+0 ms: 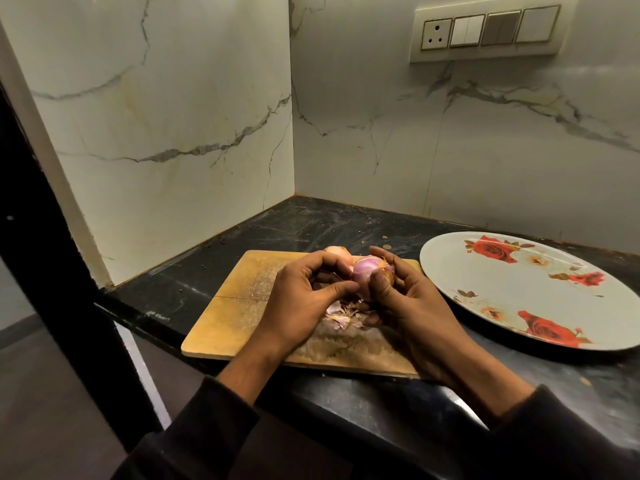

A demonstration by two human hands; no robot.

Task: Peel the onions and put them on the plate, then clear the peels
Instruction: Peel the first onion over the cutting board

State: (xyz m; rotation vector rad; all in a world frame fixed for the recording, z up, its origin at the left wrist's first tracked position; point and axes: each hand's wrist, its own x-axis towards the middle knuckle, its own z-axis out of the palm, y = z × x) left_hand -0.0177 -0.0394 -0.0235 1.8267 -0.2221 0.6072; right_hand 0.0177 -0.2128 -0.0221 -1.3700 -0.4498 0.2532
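The onion between the hands showed glossy purple-pink with an orange-brown scrap of skin; the one behind was pale tan. Peels were pinkish-white. The board was yellow wood, the plate pale grey-white with red roses, the counter black, walls cream marble, grey-veined.

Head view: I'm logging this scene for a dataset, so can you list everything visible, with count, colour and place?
onion in hand: one, purple, partly peeled, above the board
second onion: one, tan, unpeeled, behind the hands
peels: a small pile, pinkish, on the board
cutting board: one, wooden, on the counter
plate: one, white with red roses, right of the board
counter: one, black
switch panel: one, white, on the wall
left hand: fingers on the onion
right hand: grips the onion
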